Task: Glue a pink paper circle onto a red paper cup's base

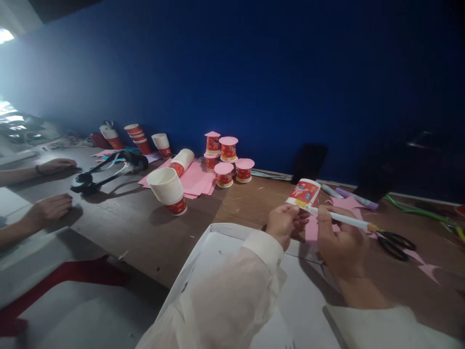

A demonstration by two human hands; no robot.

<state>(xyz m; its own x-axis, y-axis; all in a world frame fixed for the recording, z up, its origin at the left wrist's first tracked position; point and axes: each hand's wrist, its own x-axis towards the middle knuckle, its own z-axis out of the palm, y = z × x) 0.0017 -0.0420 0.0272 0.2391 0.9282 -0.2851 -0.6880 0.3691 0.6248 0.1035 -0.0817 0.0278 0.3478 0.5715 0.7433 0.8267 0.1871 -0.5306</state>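
My left hand [284, 224] is closed on the edge of a red paper cup [308, 192] with a printed pattern and a yellowish band. The cup is tipped on its side above the table. In my right hand [343, 245] is a slim white pen [348, 219] with an orange-brown back end; its front end meets the cup's edge near my left fingertips. Whether the tip touches the cup I cannot tell. Pink paper scraps [311, 230] lie under and beside my hands. Black-handled scissors [395, 245] lie right of my right hand.
A white tray [196, 257] sits under my forearms. Pink-topped red cups [224, 174] stand stacked at the back. Left of them are pink sheets [198, 179], a leaning cup stack [169, 191] and a black strapped headset [109, 169]. Another person's hands [51, 211] rest at far left.
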